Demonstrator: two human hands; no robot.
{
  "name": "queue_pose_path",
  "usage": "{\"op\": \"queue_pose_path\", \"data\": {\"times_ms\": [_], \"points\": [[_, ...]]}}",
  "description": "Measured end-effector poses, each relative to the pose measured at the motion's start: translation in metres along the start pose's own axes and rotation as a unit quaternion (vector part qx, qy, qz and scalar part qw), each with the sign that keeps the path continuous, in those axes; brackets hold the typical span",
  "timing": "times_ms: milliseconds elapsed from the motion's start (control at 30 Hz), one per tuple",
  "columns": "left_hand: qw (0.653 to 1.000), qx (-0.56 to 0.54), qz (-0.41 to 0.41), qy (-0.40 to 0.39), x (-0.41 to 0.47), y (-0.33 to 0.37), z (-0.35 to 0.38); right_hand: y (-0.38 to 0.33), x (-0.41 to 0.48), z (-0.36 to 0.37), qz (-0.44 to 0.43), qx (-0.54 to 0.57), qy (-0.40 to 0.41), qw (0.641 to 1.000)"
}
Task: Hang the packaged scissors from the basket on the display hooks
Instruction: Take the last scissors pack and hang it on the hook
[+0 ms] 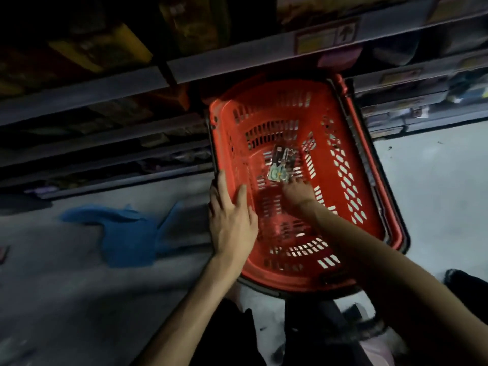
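The left hand (232, 220) lies with straight fingers over the left rim of the basket (264, 96), holding nothing; the right hand (297, 192) reaches down inside the basket, fingertips at the near end of the packaged scissors (281, 165), though blur hides whether they grip it; the pack lies flat on the basket's bottom; a blue cloth (126, 233) lies on the floor (435, 180) left of the basket; shelves (237, 62) stand just beyond it

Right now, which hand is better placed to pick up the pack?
Right. The right hand is inside the basket, at the pack's near edge; the left hand rests flat on its rim.
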State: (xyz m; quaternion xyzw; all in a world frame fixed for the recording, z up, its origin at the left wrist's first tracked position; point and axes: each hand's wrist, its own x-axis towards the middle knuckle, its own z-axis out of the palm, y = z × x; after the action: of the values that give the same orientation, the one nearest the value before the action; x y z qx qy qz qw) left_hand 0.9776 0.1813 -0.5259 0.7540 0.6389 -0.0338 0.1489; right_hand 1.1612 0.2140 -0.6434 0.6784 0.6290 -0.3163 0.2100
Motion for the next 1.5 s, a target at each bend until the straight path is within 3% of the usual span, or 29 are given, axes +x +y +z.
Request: {"op": "queue_pose_path", "data": {"times_ms": [300, 533, 700, 933, 1133, 1233, 1333, 1433, 1500], "points": [[0.999, 0.006, -0.024, 0.024, 0.001, 0.003, 0.002, 0.010, 0.093, 0.053, -0.009, -0.095, 0.037, 0.995], [0.999, -0.008, -0.024, 0.032, 0.001, 0.003, -0.001, 0.005, 0.087, 0.050, -0.063, -0.180, 0.002, 0.982], [0.999, -0.006, -0.013, 0.044, 0.000, 0.003, -0.001, 0.013, 0.079, 0.047, -0.105, -0.285, 0.024, 0.952], [0.996, 0.008, 0.008, 0.086, 0.001, 0.002, -0.004, 0.027, 0.034, -0.022, -0.098, -0.216, 0.080, 0.968], [0.998, 0.027, 0.007, 0.049, -0.001, 0.007, -0.024, 0.030, -0.050, -0.068, -0.103, -0.052, 0.238, 0.964], [0.996, -0.068, -0.015, 0.057, -0.005, 0.017, -0.040, 0.026, -0.100, -0.085, -0.152, -0.013, 0.314, 0.937], [0.945, -0.315, -0.082, 0.016, -0.003, 0.039, -0.074, 0.019, -0.144, -0.097, -0.190, 0.013, 0.379, 0.906], [0.805, -0.563, -0.181, -0.050, -0.001, 0.060, -0.111, 0.010, -0.181, -0.102, -0.199, 0.027, 0.437, 0.877], [0.724, -0.652, -0.216, -0.067, 0.001, 0.067, -0.122, 0.007, -0.198, -0.106, -0.200, 0.038, 0.473, 0.857]]}}
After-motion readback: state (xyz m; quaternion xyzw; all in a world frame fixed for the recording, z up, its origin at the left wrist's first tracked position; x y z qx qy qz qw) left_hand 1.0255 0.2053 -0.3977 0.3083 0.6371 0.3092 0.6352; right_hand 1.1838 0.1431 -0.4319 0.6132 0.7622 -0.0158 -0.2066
